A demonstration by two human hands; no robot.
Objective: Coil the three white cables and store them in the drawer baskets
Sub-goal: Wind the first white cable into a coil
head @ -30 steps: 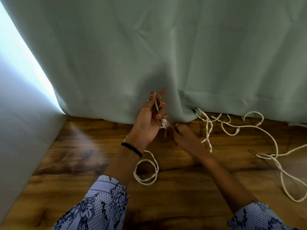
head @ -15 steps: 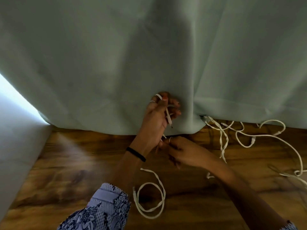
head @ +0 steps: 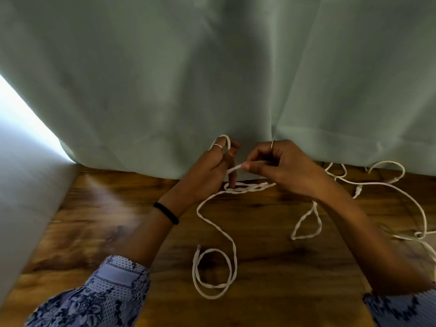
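A white cable (head: pixel 213 226) lies on the wooden floor and rises into both hands. My left hand (head: pixel 210 171) has the cable looped over its fingers near the curtain hem. My right hand (head: pixel 280 168) pinches the same cable just to the right, thumb and fingers closed on it. The cable's free end forms a loose ring (head: pixel 212 272) on the floor below my hands. More white cable (head: pixel 387 185) trails in tangled loops to the right, partly under the curtain. No drawer basket is in view.
A pale green curtain (head: pixel 212 79) hangs down to the floor across the whole back. A light grey wall or panel (head: pixel 21 185) stands at the left. The wooden floor (head: pixel 271 267) stretches toward me.
My right hand has risen from the floor and taken hold of the cable beside my left hand. The cable's floor loop has spread out longer. The view has moved closer.
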